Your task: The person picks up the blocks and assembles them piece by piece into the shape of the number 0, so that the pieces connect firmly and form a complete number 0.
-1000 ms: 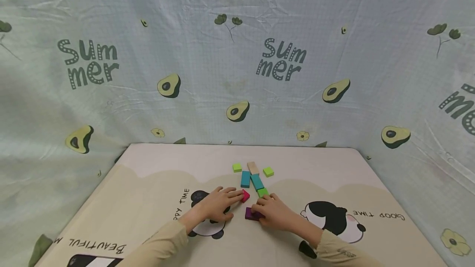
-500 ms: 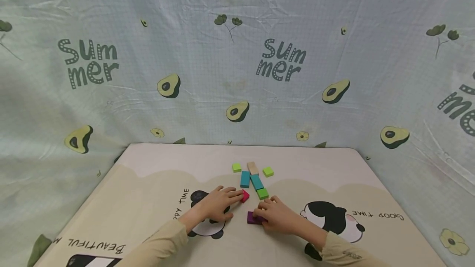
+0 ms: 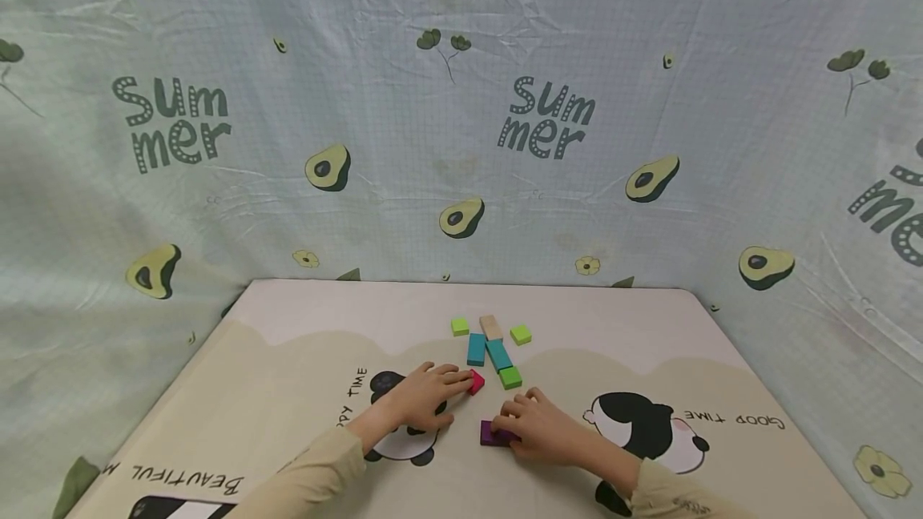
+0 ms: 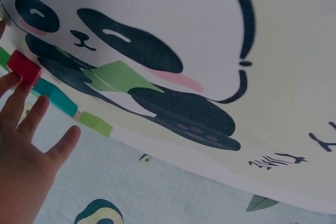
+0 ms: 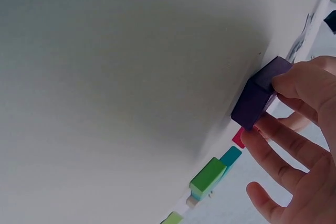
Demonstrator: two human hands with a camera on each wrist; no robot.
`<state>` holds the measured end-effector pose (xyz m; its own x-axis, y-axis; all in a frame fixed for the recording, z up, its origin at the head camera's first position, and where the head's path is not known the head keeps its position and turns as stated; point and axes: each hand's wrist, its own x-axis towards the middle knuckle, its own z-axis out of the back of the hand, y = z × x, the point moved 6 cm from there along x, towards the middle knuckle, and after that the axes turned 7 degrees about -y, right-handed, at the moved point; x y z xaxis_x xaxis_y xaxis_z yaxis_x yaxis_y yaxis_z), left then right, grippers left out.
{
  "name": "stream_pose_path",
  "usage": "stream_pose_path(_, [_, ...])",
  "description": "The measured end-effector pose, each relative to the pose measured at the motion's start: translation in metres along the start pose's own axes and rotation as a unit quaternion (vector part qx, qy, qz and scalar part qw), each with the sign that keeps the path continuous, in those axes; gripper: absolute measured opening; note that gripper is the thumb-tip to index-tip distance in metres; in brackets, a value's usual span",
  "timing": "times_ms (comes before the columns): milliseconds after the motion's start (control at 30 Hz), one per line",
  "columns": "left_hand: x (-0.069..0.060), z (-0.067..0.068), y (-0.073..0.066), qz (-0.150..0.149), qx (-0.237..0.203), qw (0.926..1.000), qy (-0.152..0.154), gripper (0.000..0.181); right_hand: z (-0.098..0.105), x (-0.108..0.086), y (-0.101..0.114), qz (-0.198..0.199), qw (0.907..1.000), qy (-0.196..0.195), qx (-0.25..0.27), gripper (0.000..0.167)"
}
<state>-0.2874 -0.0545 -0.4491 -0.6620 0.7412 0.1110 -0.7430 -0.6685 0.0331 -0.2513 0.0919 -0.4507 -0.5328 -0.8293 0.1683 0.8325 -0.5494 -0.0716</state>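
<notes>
My right hand (image 3: 546,427) pinches a purple block (image 3: 495,433) on the table, with the thumb on one face in the right wrist view; part of the block (image 5: 255,94) is hidden by the fingers. My left hand (image 3: 424,396) lies with spread, fairly straight fingers, their tips touching a small red block (image 3: 476,381). Its pointed outline shows in the head view. Just beyond the hands, a green block (image 3: 510,377) touches the end of a teal block (image 3: 499,356), which meets a plain wooden block (image 3: 491,327). Another teal block (image 3: 476,349) lies to their left.
Two small lime blocks, the left one (image 3: 460,327) and the right one (image 3: 521,334), flank the wooden block. The table (image 3: 613,319) has printed pandas and lettering. A patterned cloth (image 3: 389,207) hangs behind its far edge.
My right hand has drawn the purple block toward the near side of the table, away from the green block. The left hand and red block have stayed in place.
</notes>
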Motion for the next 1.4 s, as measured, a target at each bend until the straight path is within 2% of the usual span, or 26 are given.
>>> stream_pose_path(367, [0.000,0.000,-0.001,0.002,0.000,1.0000,-0.002,0.056,-0.002,-0.006,0.006,-0.005,0.9998,0.014,0.009,0.026])
stream_pose_path(700, [-0.001,-0.002,0.000,0.002,0.004,1.0000,-0.008,0.055,0.002,-0.008,0.013,0.016,0.9997,-0.014,0.008,0.027])
stream_pose_path(900, [0.000,0.000,0.000,0.001,0.002,1.0000,-0.009,0.054,0.003,-0.008,0.013,0.020,0.9996,-0.018,0.008,0.027])
stream_pose_path(1167, [0.000,0.000,0.000,0.007,-0.002,0.9999,-0.008,0.054,0.002,-0.009,0.011,0.005,0.9999,0.007,0.013,0.025])
stream_pose_path(1400, [0.000,-0.002,0.000,0.011,0.004,0.9999,-0.007,0.054,0.001,-0.009,0.011,0.006,0.9999,0.006,0.009,0.026])
